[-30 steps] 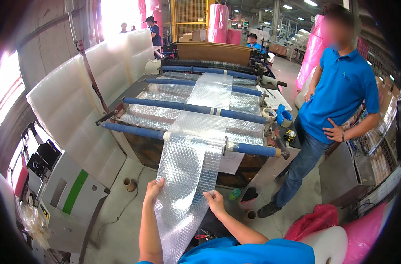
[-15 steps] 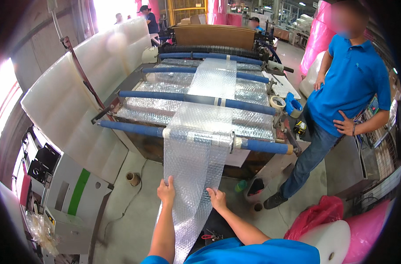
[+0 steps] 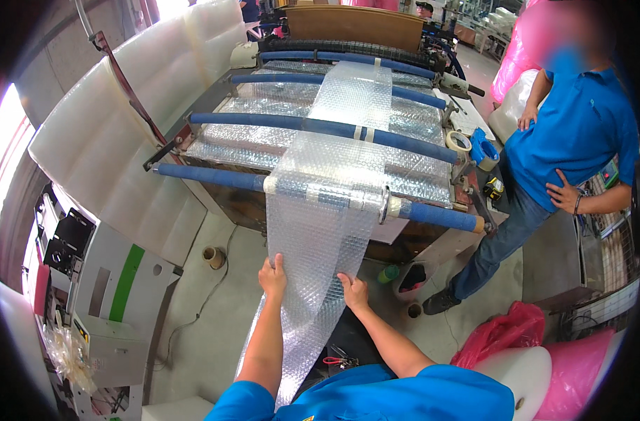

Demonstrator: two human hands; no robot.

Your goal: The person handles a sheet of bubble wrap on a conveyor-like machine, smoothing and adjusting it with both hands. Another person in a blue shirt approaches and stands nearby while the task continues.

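A long strip of clear bubble wrap (image 3: 313, 245) runs over the blue rollers and hangs down toward me, its lower end trailing past my body. My left hand (image 3: 272, 276) grips its left edge, thumb up. On the right edge, my right hand (image 3: 353, 290) is closed on the same strip at about the same height. The front blue roller (image 3: 432, 215) carries the strip between a pale collar on the left and a metal ring (image 3: 384, 203) on the right. Fingers behind the film are partly hidden.
A co-worker (image 3: 572, 140) in a blue shirt stands at the right, hands on hips. Tape rolls (image 3: 459, 142) and a tape measure (image 3: 494, 188) lie on the machine's right side. Wrapped white rolls (image 3: 116, 133) stand left; pink and white rolls (image 3: 516, 379) lie lower right. A cable (image 3: 204, 302) crosses the floor.
The view has tipped down and shifted, so the machine sits higher in it. Both hands keep their hold on the bubble wrap, slightly nearer the front roller.
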